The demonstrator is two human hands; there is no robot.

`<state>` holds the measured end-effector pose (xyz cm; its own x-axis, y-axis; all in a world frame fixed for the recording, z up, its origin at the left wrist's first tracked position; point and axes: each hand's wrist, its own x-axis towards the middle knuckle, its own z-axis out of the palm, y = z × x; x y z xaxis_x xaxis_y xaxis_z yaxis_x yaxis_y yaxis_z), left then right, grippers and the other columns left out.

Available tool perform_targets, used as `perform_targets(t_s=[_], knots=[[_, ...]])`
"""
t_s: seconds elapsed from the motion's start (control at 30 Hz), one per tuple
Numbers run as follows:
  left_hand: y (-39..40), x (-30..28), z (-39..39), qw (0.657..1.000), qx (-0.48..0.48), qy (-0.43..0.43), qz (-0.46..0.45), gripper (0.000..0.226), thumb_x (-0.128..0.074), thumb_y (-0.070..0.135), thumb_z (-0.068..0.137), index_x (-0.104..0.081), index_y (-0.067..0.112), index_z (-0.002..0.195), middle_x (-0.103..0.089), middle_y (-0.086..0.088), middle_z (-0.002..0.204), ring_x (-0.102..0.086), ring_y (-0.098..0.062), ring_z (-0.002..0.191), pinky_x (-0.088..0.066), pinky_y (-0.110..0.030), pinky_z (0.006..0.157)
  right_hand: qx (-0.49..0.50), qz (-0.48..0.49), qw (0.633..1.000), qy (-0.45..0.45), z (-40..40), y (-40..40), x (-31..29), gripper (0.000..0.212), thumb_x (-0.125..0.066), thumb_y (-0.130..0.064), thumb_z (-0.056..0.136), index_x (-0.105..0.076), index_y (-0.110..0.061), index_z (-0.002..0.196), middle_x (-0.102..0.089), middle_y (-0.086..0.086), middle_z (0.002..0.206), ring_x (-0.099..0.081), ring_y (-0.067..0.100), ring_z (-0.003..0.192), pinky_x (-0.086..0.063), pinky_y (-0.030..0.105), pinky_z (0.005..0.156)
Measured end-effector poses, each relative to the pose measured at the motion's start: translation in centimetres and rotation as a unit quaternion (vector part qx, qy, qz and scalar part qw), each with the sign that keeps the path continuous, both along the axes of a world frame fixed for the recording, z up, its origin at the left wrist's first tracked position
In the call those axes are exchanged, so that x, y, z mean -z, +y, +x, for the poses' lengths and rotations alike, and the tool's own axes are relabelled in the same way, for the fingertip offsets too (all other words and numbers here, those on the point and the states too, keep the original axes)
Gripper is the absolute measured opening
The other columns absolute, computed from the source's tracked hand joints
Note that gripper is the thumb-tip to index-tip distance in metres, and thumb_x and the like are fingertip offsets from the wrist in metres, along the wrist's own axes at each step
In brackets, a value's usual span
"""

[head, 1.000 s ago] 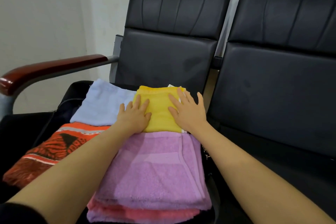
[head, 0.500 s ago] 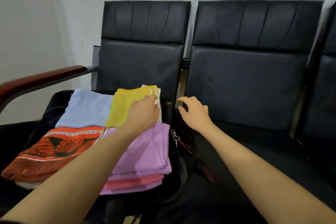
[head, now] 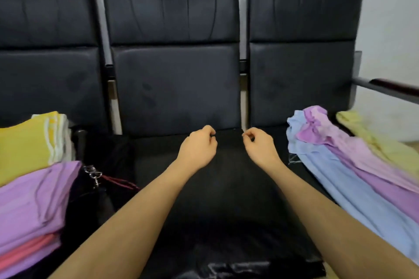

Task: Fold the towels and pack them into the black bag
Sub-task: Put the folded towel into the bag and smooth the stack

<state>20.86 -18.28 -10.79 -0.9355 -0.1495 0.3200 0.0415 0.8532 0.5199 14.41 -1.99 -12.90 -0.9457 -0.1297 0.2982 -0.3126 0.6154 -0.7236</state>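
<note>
Head view, item by item. L hand (head: 197,147): over middle seat (head: 226,188), fingers curled, thumb and forefinger tips together; a small dark bit shows at the tips, can't tell if anything is pinched. R hand (head: 260,146): just beside it, same pose, fingers curled, thumb to forefinger, nothing visible in it; grasp can't be told either. Both forearms run up from bottom edge, apart, hands near the seat's back edge. Black bag (head: 90,199): on left seat, under and beside the folded stack, metal clip (head: 93,175) and dark red strap (head: 118,182) at its right side. Folded towels, left: yellow towel (head: 27,142) w/ white edge at back, purple folded towel (head: 34,199) in front of it, pink towel (head: 25,251) beneath the purple. Loose towels, right seat: blue towel (head: 344,192) nearest the hands, lilac towel (head: 362,158) lying on it, pale yellow towel (head: 381,142) furthest right; all unfolded, crumpled at the far end. Glossy black sheet (head: 238,269) at front edge of middle seat, blurred. Three black backrests behind, wood-topped armrest (head: 394,88) at far right, pale wall.
</note>
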Motion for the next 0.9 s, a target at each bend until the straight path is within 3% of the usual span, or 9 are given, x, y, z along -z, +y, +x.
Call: perform_targets(t_s=[0.17,0.33,0.53,0.63,0.9], knots=[[9.3,0.8,-5.6,0.996,0.077,-0.027,0.034,0.024,-0.043,0.021,0.097,-0.056,0.016,0.116,-0.066,-0.006,0.098,-0.062,-0.024,0.085,-0.053,-0.042,0.078,0.113,-0.028,0.993,-0.021,-3.1,9.4,1.3,0.018,-0.047,-0.009,0.092,-0.064,-0.006,0.093,-0.066,0.013,0.096,-0.058,0.025,0.088,-0.041,0.03,0.074],[17.1,2.5,-10.1,0.987,0.152,-0.044,0.019,0.026,-0.042,0.016,0.095,-0.056,0.013,0.117,-0.066,-0.011,0.099,-0.062,-0.03,0.089,-0.052,-0.041,0.078,0.201,-0.038,0.979,-0.014,-5.4,17.3,3.0,0.022,-0.045,-0.003,0.09,-0.063,0.0,0.1,-0.064,0.017,0.107,-0.057,0.034,0.103,-0.04,0.033,0.081],[25.2,4.3,-14.2,0.976,0.212,-0.054,-0.003,0.032,-0.04,0.011,0.095,-0.057,0.013,0.121,-0.065,-0.013,0.11,-0.059,-0.033,0.099,-0.042,-0.032,0.076,0.287,0.063,0.956,-0.018,-7.0,23.5,5.9,0.034,-0.05,-0.001,0.086,-0.049,0.005,0.12,-0.051,0.026,0.123,-0.048,0.042,0.112,-0.038,0.045,0.09],[28.4,5.3,-15.9,0.971,0.235,-0.029,-0.03,0.03,-0.041,0.011,0.095,-0.06,0.015,0.118,-0.065,-0.007,0.114,-0.057,-0.029,0.104,-0.043,-0.035,0.088,0.285,0.071,0.956,-0.021,-7.9,25.2,6.9,0.04,-0.053,0.0,0.085,-0.044,0.01,0.122,-0.048,0.029,0.124,-0.046,0.043,0.114,-0.036,0.045,0.093],[31.9,8.3,-19.3,0.958,0.266,-0.072,-0.082,0.046,-0.042,0.009,0.093,-0.045,0.024,0.137,-0.055,-0.004,0.128,-0.048,-0.025,0.119,-0.033,-0.036,0.094,0.321,0.181,0.929,-0.028,-9.8,27.1,8.5,0.018,-0.048,-0.013,0.09,-0.06,-0.007,0.102,-0.062,0.015,0.107,-0.055,0.035,0.103,-0.037,0.039,0.084]])
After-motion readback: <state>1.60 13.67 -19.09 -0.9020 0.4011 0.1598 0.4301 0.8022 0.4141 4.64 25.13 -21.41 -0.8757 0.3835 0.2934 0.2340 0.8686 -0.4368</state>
